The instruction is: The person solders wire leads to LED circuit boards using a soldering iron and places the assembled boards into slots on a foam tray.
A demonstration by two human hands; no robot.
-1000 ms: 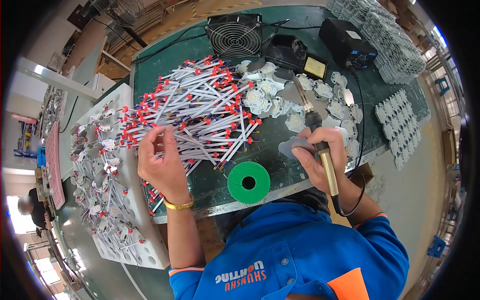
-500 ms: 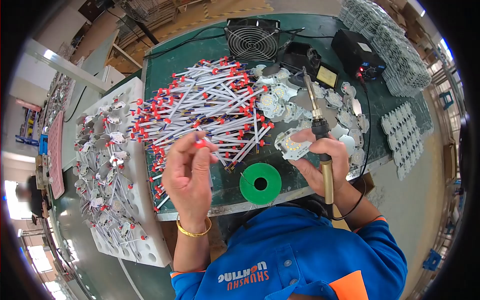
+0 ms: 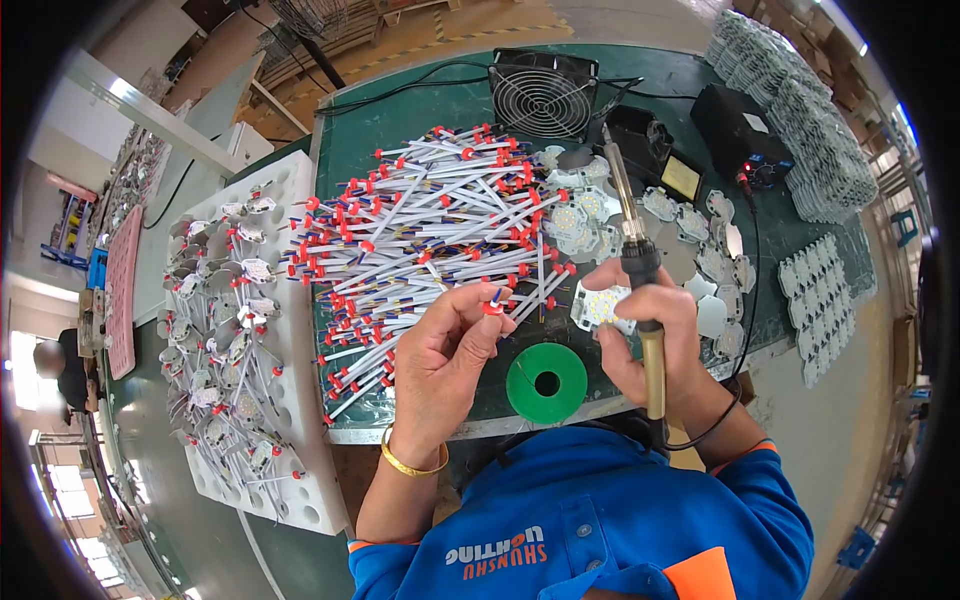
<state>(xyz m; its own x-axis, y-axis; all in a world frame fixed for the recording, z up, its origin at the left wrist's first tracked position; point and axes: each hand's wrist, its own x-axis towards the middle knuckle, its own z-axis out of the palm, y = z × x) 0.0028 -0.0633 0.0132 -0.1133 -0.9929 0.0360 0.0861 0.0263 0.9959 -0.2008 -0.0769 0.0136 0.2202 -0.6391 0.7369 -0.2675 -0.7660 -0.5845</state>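
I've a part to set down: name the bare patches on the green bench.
Bare: a patch left of the fan, beyond the white lead pile; a narrow strip between the soldering-iron cord and the circuit-board panel. Crowded: the middle, under that pile and the LED boards.

Blue shirt [image 3: 640, 510], gold bracelet [image 3: 407, 467]

Soldering iron [image 3: 640, 262]: black grip, brass-gold handle, silvery barrel. Wire leads [image 3: 450, 237]: white sleeves, red collars, blue and yellow-brown ends. LED board [image 3: 602, 306]: white, dotted yellow. Solder spool [image 3: 525, 384]: bright green, dark centre. Benchtop [image 3: 430, 106]: deep green. Foam tray [image 3: 298, 345]: white, patterned with round holes. Bracelet [image 3: 412, 466]: gold. Shirt [image 3: 645, 500]: blue, orange trim, orange-and-white lettering. Sponge [image 3: 681, 179]: yellow.
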